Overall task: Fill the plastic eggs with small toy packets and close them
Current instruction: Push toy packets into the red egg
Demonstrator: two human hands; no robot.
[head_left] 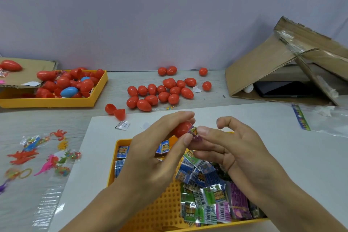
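Both hands meet over the near tray (113,165), forearms coming in from the bottom edge. Left hand (160,152) palm-down and tilted, fingers curled round a red egg half (182,128), index stretched over the top, thumb pressing near the rim. Right hand (235,149) palm turned inward, thumb and index pinching a small packet (194,133) right at the egg half's open mouth; other fingers loosely bent, middle finger raised. Packet looks partly inside the egg, hard to tell, thumbs cover the joint. Under the hands the tray holds loose packets (211,194), blue, green and pink. Closed red eggs (162,92) sit clustered on the table behind, well apart from the hands. Two open halves (114,111) lie left of that cluster. Far tray (56,101) at left holds more eggs, one blue. Toy dinosaurs (37,156) in bags lie at far left. Cardboard box (282,62) at right.
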